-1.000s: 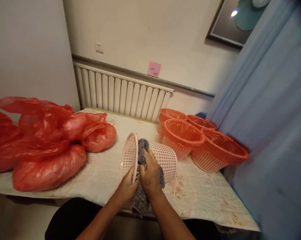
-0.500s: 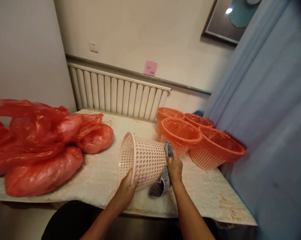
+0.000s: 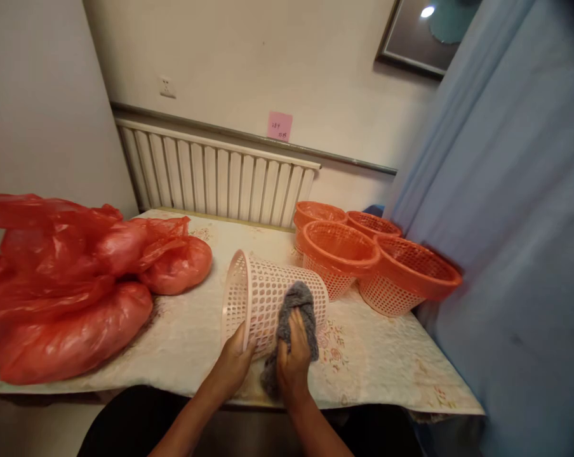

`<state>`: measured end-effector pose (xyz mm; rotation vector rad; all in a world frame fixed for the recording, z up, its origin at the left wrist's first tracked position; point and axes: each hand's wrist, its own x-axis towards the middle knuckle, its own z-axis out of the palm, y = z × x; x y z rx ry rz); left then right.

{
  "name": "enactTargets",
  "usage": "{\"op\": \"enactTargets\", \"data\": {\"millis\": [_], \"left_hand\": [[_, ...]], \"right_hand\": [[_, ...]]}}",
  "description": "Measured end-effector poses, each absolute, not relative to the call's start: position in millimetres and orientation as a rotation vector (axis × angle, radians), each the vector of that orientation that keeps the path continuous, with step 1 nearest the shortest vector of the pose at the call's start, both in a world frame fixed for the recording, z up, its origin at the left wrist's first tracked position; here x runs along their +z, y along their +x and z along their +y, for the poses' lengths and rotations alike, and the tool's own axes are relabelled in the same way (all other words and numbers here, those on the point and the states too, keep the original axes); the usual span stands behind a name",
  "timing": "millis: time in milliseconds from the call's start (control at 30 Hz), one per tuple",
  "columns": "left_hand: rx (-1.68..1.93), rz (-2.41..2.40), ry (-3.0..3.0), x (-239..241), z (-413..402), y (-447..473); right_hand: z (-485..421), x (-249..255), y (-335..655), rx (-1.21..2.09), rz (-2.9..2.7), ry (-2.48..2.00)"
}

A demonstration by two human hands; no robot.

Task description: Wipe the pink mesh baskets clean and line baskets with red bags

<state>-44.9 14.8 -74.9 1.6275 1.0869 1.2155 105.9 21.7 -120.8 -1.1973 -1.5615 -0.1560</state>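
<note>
A pale pink perforated plastic basket [image 3: 265, 298] lies on its side on the table, its open mouth facing left. My left hand [image 3: 234, 362] grips the rim near the bottom, thumb outside and the other fingers partly hidden inside. Against the basket's side wall, my right hand [image 3: 294, 362] presses a grey cloth [image 3: 299, 298], fingers lying over the bunched fabric. Part of the cloth hangs down below that hand towards the table edge.
Behind and to the right stand several similar baskets lined with red bags [image 3: 339, 247]. Filled red plastic bags [image 3: 77, 324] cover the left of the table [image 3: 186, 336]. A radiator [image 3: 220, 181] runs along the wall, and a blue curtain [image 3: 496, 222] hangs at right.
My right hand has moved the grey cloth from the basket's base end to the near side of its wall. My left hand keeps its hold on the rim.
</note>
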Motion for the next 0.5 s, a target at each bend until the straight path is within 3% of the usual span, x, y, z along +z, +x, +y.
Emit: {"op": "enactTargets", "data": {"millis": [233, 500], "left_hand": [[1.200, 1.027, 1.692, -95.4, 3.1, -49.6], [1.096, 0.886, 1.727, -110.3, -15.2, -57.9]], "right_hand": [[13.4, -56.8, 75.4, -0.080, -1.840, -0.901], [37.6, -11.5, 73.0, 0.050, -1.814, -1.035]]}}
